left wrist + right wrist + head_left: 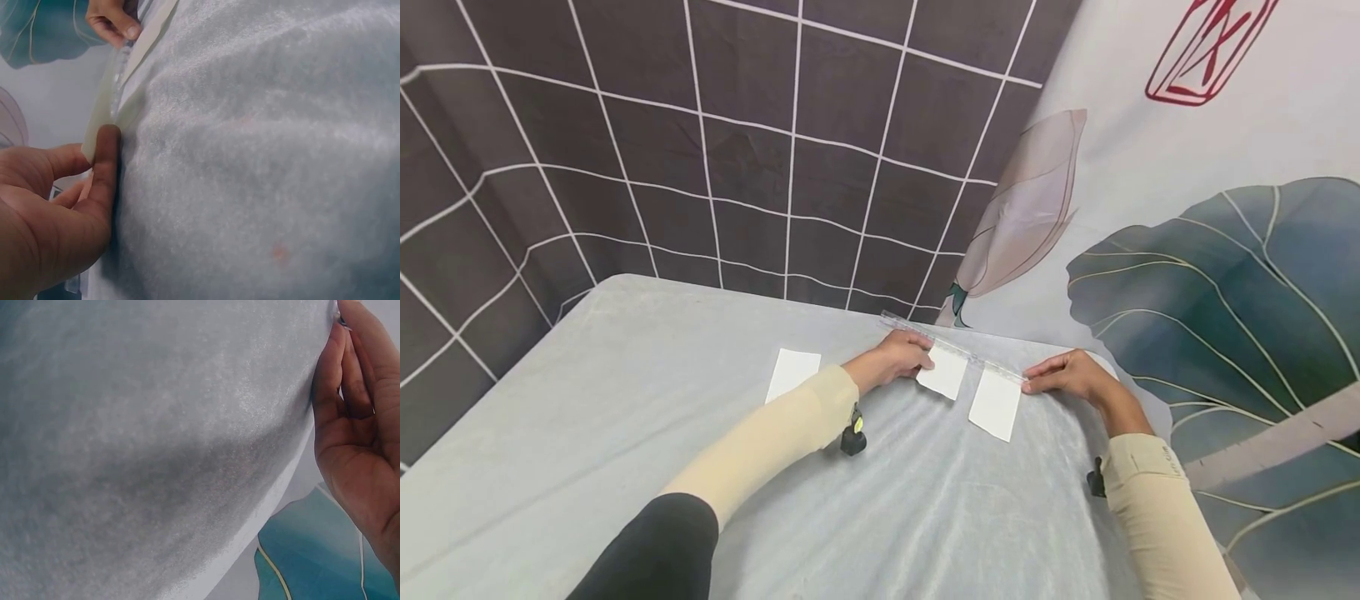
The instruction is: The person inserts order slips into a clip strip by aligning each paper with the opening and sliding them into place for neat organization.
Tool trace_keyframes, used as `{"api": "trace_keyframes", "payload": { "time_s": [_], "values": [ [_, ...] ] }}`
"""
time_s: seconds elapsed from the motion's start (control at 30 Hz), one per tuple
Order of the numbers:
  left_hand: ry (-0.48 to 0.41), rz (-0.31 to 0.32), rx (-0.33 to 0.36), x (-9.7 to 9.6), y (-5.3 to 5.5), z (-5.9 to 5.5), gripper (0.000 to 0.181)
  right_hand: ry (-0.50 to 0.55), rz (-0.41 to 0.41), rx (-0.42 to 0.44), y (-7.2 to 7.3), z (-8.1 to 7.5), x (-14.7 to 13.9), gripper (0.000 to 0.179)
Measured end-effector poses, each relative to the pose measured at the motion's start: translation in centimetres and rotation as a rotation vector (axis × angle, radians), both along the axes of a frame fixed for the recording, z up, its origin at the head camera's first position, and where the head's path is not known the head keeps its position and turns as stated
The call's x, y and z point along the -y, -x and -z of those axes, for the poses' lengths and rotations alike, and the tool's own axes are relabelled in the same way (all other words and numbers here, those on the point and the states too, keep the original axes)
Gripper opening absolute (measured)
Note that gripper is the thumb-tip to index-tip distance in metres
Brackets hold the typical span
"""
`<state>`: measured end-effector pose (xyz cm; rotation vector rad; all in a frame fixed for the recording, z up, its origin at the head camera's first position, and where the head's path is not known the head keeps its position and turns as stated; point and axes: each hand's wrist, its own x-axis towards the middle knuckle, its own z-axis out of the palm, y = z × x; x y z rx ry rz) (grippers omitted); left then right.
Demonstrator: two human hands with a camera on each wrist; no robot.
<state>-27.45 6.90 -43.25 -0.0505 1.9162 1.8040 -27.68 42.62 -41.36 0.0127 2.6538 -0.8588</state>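
A clear ruler point(953, 346) runs slantwise near the far edge of the cloth-covered surface. My left hand point(898, 358) pinches the left edge of a white piece of paper point(945, 372), which lies along the ruler. In the left wrist view, thumb and fingers of that hand point(56, 212) meet at the tilted paper point(100, 122). With its fingertips, my right hand point(1075, 379) grips the ruler's right end. In the right wrist view only a bit of the ruler shows by the hand point(359, 419). Beside the right hand lies a second white paper point(996, 404), its top edge at the ruler.
A third white paper point(792, 372) lies to the left, partly behind the left sleeve point(767, 442). Grey cloth point(625, 400) with shallow wrinkles covers the surface. A dark gridded curtain point(745, 167) hangs behind, and a leaf-printed sheet point(1225, 275) hangs at the right.
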Motion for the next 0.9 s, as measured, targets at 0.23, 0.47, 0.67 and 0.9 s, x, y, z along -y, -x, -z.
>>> {"api": "trace_keyframes", "payload": {
  "time_s": [0.23, 0.47, 0.67, 0.9],
  "values": [
    [0.016, -0.011, -0.018, -0.4, -0.2, 0.0, 0.053, 0.004, -0.015, -0.019, 0.2, 0.0, -0.4, 0.041],
    [0.02, -0.028, -0.032, -0.6, -0.2, 0.2, 0.052, 0.009, -0.015, -0.026, 0.2, -0.1, -0.4, 0.041],
    [0.066, -0.062, -0.051, -0.6, -0.7, 0.0, 0.052, 0.016, -0.007, -0.006, 0.3, 0.0, -0.4, 0.038],
    [0.095, -0.084, -0.064, -0.6, -1.1, -0.1, 0.049, 0.009, -0.007, 0.001, 0.3, 0.1, -0.4, 0.039]
  ]
}}
